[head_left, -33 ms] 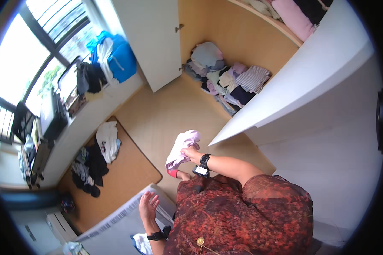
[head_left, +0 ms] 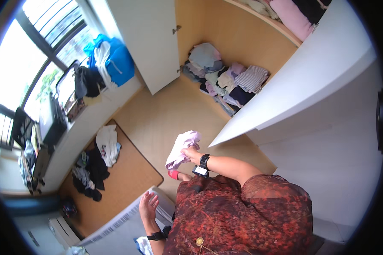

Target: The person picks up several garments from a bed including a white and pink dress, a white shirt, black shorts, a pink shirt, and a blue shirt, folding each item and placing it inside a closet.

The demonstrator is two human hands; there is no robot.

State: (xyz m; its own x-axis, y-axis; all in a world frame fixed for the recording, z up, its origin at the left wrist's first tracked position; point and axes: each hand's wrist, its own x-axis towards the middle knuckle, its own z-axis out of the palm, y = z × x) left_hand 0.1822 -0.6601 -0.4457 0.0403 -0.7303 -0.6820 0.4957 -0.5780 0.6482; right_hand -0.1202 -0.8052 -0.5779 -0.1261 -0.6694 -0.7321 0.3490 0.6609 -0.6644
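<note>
My right hand (head_left: pixel 191 154) grips a pale lilac garment (head_left: pixel 181 146), which hangs bunched in front of my body above the floor. The garment's exact kind cannot be made out. Lower and to the left, my left hand (head_left: pixel 149 206) is raised beside the bed edge, fingers loosely curled and apart, with nothing in it. Ahead, folded clothes (head_left: pixel 217 80) lie in a heap on the bottom of the wardrobe, a striped folded piece (head_left: pixel 252 79) on top at the right.
The wardrobe's white doors (head_left: pixel 302 85) stand open, one close by on my right. A brown mat (head_left: pixel 127 170) at left bears a white shirt (head_left: pixel 108 144) and dark clothes (head_left: pixel 89 172). Bags, including a blue one (head_left: pixel 120 63), line the window ledge. A mattress (head_left: pixel 127 216) lies near my left.
The view has shifted very slightly. Both hands and the lilac garment stay as they were.
</note>
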